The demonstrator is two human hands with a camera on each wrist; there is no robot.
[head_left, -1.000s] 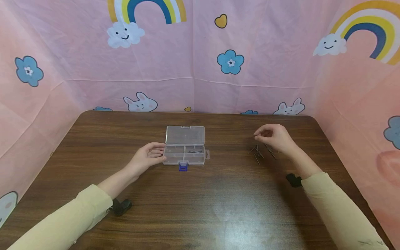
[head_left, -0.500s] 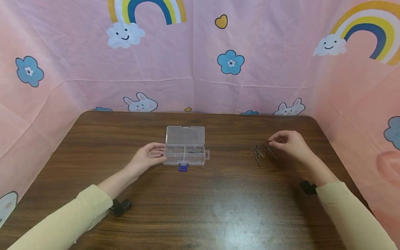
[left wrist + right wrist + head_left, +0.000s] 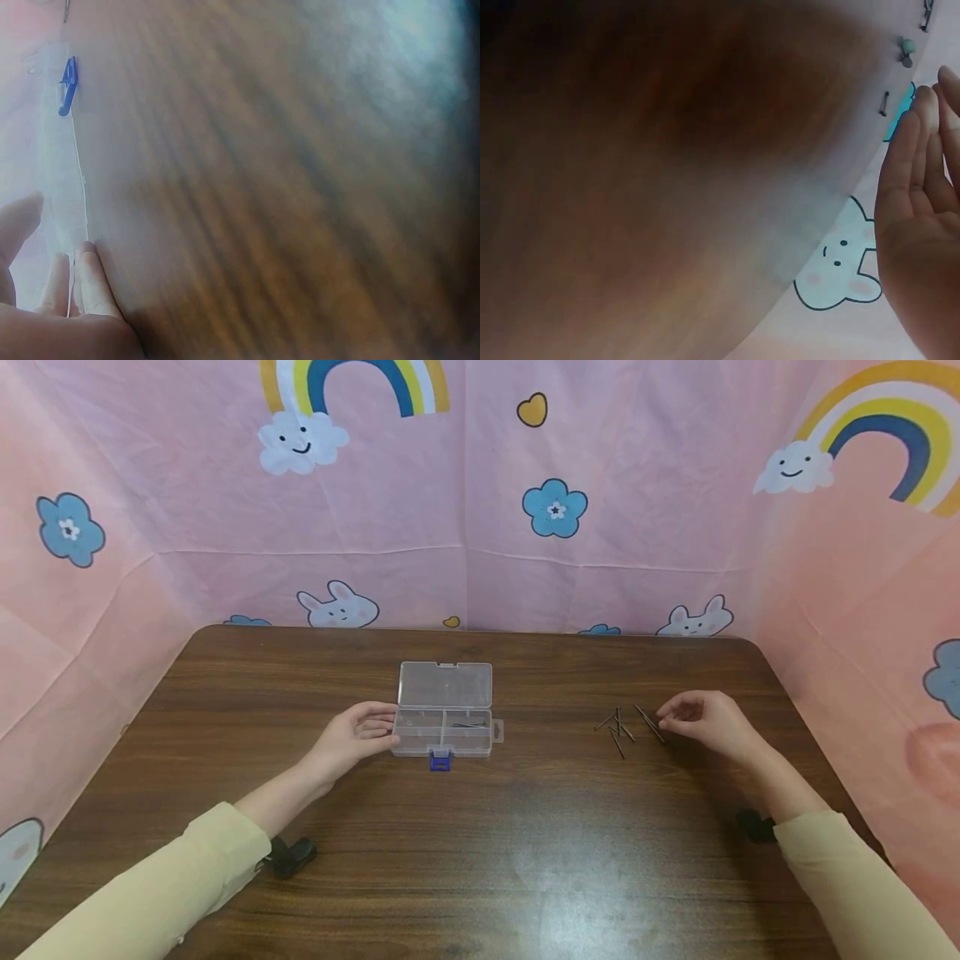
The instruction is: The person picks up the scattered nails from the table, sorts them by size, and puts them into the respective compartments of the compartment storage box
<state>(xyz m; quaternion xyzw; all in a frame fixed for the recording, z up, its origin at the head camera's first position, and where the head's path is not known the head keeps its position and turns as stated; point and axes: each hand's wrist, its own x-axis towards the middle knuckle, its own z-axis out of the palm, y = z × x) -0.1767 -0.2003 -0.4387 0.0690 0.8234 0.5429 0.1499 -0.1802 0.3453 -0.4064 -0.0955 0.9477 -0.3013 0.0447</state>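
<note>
We're moving our right hand (image 3: 705,722) toward the tabletop's (image 3: 525,827) right edge, putting rightmost nails (image 3: 649,723) within reach, its grip unclear, left fingers (image 3: 372,707) clasping box (image 3: 467,752).

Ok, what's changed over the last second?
The right hand moved rightward and nearer the person, to beside the rightmost visible metal pieces; no new grip is plain. The left hand stayed at the left end of the open clear box, which didn't move.
</note>
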